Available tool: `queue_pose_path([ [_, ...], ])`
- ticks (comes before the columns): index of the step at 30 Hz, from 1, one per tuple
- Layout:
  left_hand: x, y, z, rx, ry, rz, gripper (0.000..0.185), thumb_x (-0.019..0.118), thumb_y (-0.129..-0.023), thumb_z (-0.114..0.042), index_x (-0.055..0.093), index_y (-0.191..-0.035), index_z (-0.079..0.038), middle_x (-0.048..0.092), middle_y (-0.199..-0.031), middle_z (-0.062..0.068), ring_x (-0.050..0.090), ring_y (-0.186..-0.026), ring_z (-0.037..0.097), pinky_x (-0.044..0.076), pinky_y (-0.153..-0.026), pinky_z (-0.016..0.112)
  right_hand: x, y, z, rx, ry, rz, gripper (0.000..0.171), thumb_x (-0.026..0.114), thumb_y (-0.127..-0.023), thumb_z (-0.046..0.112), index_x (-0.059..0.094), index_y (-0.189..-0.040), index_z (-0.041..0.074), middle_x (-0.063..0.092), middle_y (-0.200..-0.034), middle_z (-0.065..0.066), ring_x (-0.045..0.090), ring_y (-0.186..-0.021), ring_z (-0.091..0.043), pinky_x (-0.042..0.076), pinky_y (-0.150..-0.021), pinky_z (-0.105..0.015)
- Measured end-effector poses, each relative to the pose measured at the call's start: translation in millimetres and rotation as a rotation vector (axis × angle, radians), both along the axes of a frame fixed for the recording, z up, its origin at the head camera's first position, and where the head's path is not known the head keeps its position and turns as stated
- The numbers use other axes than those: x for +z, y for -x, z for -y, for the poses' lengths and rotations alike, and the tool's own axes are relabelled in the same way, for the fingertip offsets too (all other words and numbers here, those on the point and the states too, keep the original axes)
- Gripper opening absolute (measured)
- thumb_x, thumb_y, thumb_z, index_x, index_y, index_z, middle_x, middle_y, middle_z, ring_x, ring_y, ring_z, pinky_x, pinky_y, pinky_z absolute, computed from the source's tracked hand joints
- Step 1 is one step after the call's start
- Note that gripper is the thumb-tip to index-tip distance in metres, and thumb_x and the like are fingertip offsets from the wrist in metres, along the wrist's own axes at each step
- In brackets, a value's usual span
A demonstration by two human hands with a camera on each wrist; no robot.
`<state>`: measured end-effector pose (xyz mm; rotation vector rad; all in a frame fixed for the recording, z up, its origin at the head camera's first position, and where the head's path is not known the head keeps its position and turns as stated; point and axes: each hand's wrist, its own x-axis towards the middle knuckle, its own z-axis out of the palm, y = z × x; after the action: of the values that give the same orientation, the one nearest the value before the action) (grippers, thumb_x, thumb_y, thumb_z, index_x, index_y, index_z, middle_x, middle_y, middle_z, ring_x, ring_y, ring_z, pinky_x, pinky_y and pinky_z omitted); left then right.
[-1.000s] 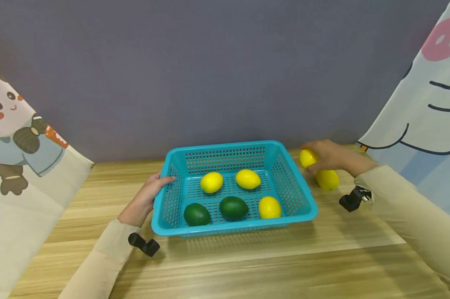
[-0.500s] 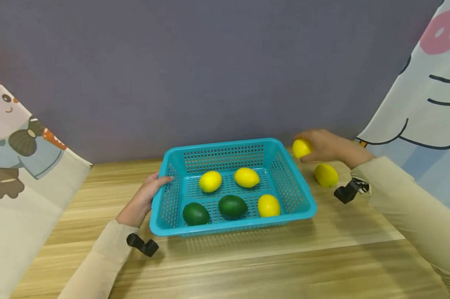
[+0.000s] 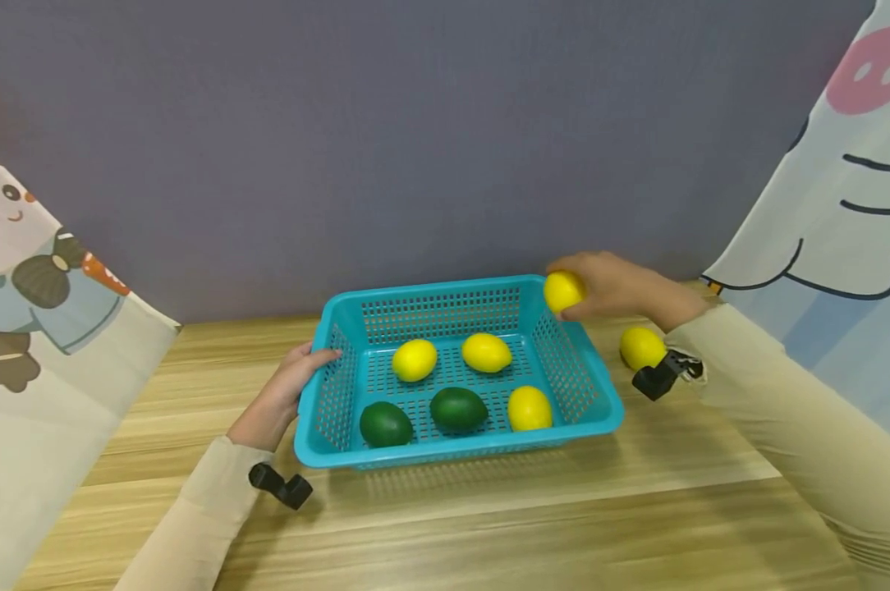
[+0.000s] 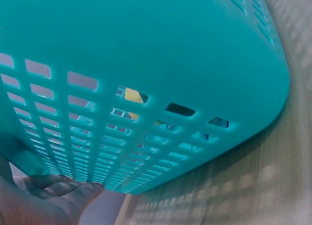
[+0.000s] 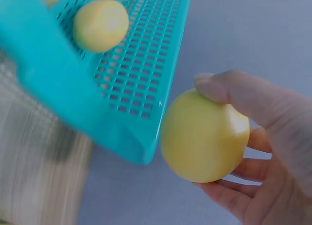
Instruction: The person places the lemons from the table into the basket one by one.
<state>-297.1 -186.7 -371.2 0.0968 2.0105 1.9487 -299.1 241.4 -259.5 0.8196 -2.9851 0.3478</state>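
Note:
A turquoise perforated basket (image 3: 600,414) sits on the wooden table and holds three yellow lemons and two dark green avocados (image 3: 459,408). My right hand (image 3: 607,286) grips a yellow lemon (image 3: 564,290) just above the basket's far right corner; the right wrist view shows the same lemon (image 5: 204,137) between thumb and fingers beside the basket's corner (image 5: 141,147). My left hand (image 3: 286,390) rests against the basket's left wall, thumb on the rim. In the left wrist view the fingers (image 4: 53,198) lie under the basket wall (image 4: 146,49).
Another lemon (image 3: 640,346) lies on the table right of the basket. Cartoon-printed cloths hang at the left (image 3: 24,328) and right (image 3: 844,180) edges. A grey wall (image 3: 415,139) stands behind. Bare wooden table (image 3: 489,525) stretches in front of the basket.
My right hand has lifted a lemon off the table and carried it left, from beside the other lemon to above the basket's far right corner. The left hand has stayed on the basket.

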Motion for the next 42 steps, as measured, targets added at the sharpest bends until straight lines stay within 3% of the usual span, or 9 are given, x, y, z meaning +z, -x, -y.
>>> queue_pose_path([
  [18, -0.3, -1.2, -1.9, -0.001, 0.009, -0.01, 0.058, 0.048, -0.095, -0.013, 0.024, -0.143, 0.01, 0.067, -0.093, 0.003, 0.068, -0.08, 0.016, 0.058, -0.075, 0.034, -8.7, 9.4, 41.8, 0.064, 0.011, 0.11, 0.067, 0.077, -0.076, 0.02, 0.049, -0.131, -0.005, 0.055, -0.126, -0.02, 0.056, -0.1, -0.029, 0.053, -0.079, -0.038],
  [28, -1.2, -0.6, 0.0, -0.002, 0.004, -0.008, 0.059, 0.048, -0.094, -0.013, 0.024, -0.142, 0.01, 0.067, -0.094, 0.004, 0.069, -0.08, 0.016, 0.058, -0.075, 0.034, -17.8, 13.1, 67.4, 0.17, -0.01, 0.148, 0.066, 0.076, -0.076, 0.021, 0.05, -0.132, -0.001, 0.054, -0.13, -0.016, 0.054, -0.108, -0.027, 0.05, -0.088, -0.039],
  [36, -2.5, -0.9, 0.8, -0.006, 0.012, -0.006, 0.059, 0.048, -0.095, -0.015, 0.024, -0.142, 0.01, 0.067, -0.096, 0.006, 0.069, -0.082, 0.017, 0.058, -0.076, 0.036, -32.8, 19.9, 84.5, 0.34, -0.059, 0.178, 0.064, 0.077, -0.077, 0.02, 0.05, -0.132, 0.002, 0.052, -0.133, -0.014, 0.051, -0.117, -0.028, 0.047, -0.095, -0.04],
  [42, -2.9, 0.8, 0.0, -0.006, 0.004, -0.007, 0.057, 0.048, -0.094, -0.013, 0.025, -0.142, 0.011, 0.067, -0.094, 0.005, 0.069, -0.081, 0.017, 0.058, -0.075, 0.034, -40.3, 21.0, 95.6, 0.362, -0.121, 0.189, 0.063, 0.075, -0.076, 0.02, 0.051, -0.133, 0.007, 0.052, -0.135, -0.01, 0.05, -0.118, -0.026, 0.046, -0.096, -0.04],
])
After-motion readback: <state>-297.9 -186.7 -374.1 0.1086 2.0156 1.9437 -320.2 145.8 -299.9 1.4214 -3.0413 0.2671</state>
